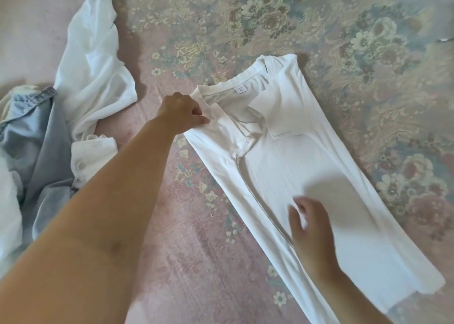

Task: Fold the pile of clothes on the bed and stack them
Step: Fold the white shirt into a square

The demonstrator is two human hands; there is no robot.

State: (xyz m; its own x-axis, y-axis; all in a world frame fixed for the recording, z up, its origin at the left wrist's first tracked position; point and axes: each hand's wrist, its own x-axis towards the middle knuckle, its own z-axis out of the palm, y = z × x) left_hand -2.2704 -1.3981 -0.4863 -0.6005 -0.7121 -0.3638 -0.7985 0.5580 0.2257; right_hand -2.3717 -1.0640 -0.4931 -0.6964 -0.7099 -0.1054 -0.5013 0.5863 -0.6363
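Note:
A white polo shirt lies on the bed, folded lengthwise into a long strip with its collar at the far end. My left hand pinches the shirt's left shoulder beside the collar. Over the shirt's lower middle, my right hand hovers with its fingers spread and relaxed, blurred, casting a shadow on the fabric. At the left edge sits the unfolded pile: a light blue denim garment and a white shirt with buttons.
The floral pink and blue bedspread covers the whole bed. Bare bedspread lies between the pile and the polo shirt, and beyond the collar.

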